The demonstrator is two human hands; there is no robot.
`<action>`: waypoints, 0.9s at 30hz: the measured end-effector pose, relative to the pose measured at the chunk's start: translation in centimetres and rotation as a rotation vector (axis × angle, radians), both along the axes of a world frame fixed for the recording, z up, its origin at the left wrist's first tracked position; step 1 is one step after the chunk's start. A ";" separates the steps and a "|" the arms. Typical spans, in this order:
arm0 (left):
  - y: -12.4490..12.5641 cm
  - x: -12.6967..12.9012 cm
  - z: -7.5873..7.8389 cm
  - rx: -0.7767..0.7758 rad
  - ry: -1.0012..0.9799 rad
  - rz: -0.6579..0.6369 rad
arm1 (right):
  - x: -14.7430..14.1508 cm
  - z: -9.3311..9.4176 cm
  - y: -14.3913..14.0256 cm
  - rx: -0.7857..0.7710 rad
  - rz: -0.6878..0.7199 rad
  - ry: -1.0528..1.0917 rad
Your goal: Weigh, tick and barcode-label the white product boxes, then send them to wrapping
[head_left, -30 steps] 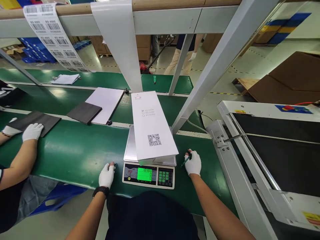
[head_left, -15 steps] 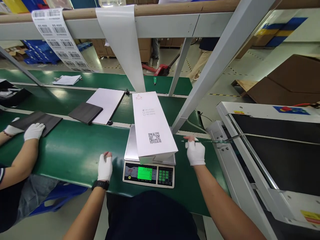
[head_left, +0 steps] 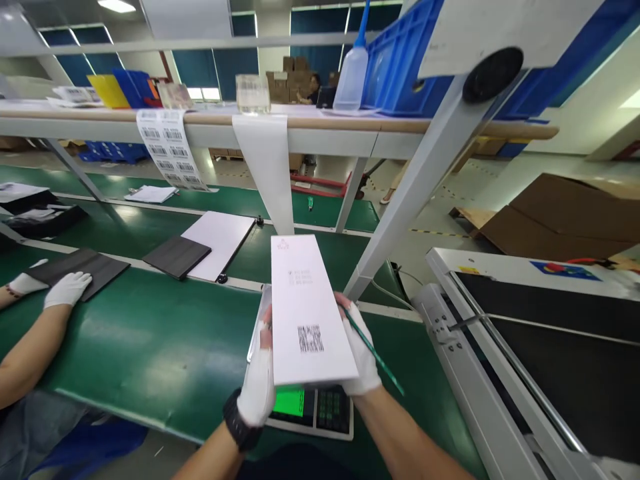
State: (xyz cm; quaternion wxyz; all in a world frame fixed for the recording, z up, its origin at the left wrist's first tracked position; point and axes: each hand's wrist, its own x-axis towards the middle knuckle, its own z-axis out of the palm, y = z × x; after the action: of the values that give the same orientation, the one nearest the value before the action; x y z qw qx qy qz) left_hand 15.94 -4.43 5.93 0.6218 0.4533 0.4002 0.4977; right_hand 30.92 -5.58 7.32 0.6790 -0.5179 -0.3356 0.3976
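Note:
A long white box (head_left: 307, 300), printed with a QR code and a short checklist, is gripped from both sides. My left hand (head_left: 259, 380), in a white glove with bare fingertips, presses its left side. On the opposite side my right hand (head_left: 361, 353), gloved likewise, holds the box along with a thin green pen-like stick (head_left: 377, 360) that slants toward me. Beneath the box is a weighing scale (head_left: 334, 412) with a lit green display, its pan mostly hidden. I cannot tell whether the box still touches the pan.
At left, a co-worker's gloved hands (head_left: 67, 289) rest on a dark board (head_left: 95, 267). Another dark board (head_left: 176, 256) overlaps a white sheet (head_left: 220, 240). A slanted grey post (head_left: 400, 200) rises beyond the box. A black-belted conveyor (head_left: 550, 340) stands to the right; label strips (head_left: 170, 147) hang from the shelf.
Both my hands have come inward from beside the scale and taken hold of the white box. The green stick has swung round with my right hand. My view has tilted upward, showing the shelf top.

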 end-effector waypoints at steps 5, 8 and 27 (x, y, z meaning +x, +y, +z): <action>-2.3 -3.1 -0.6 0.246 0.108 0.200 | 2.6 2.6 0.0 0.027 -0.168 -0.221; -3.6 -3.4 -0.7 0.637 0.289 0.296 | 4.4 6.0 3.5 0.102 -0.175 -0.436; -2.6 -2.2 -3.7 1.101 0.587 0.460 | 5.3 8.7 14.8 -0.122 0.040 -0.883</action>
State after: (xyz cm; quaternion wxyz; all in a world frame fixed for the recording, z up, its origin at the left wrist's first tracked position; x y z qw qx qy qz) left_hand 13.76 -7.04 2.23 0.0427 0.7246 0.3268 0.6053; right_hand 36.18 9.24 16.03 0.4312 -0.6705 -0.5792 0.1706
